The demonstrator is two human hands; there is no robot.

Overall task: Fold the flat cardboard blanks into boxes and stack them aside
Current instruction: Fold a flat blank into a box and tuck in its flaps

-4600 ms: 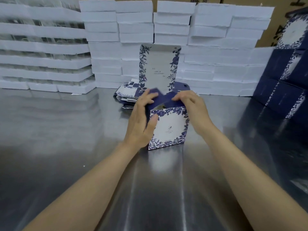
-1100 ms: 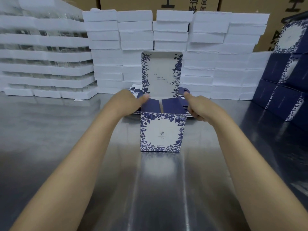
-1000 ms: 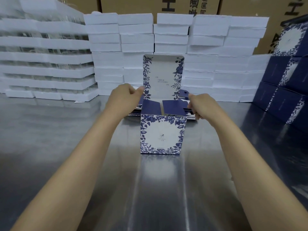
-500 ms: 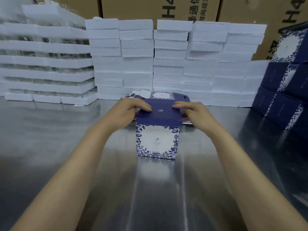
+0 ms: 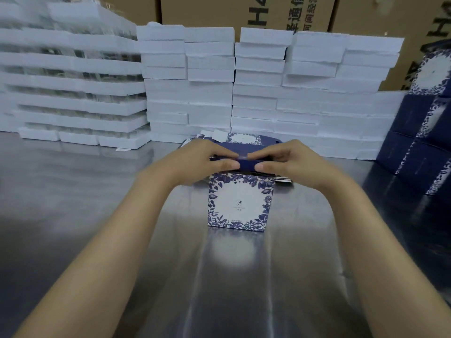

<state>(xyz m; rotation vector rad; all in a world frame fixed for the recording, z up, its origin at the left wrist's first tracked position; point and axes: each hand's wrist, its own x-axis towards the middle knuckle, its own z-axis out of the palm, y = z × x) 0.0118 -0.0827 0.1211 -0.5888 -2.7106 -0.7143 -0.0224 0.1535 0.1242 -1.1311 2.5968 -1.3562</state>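
A blue-and-white floral box [image 5: 240, 203] stands upright on the steel table [image 5: 73, 215], in the middle of the view. Its dark blue lid [image 5: 244, 162] is folded down over the top. My left hand [image 5: 195, 162] pinches the lid's front edge from the left, thumb in front and fingers on top. My right hand [image 5: 292, 164] pinches the same edge from the right. Behind the box lies a pile of flat blanks [image 5: 244, 138], mostly hidden by my hands.
White foam trays [image 5: 268, 93] are stacked in a wall along the back, more at the far left [image 5: 73, 89]. Finished dark blue boxes [image 5: 424, 142] are stacked at the right edge. Brown cartons [image 5: 244, 13] stand behind the foam.
The tall lid that stood upright has been folded forward and down onto the box. Both hands moved from the sides to the lid's front edge, thumbs now pinching it.
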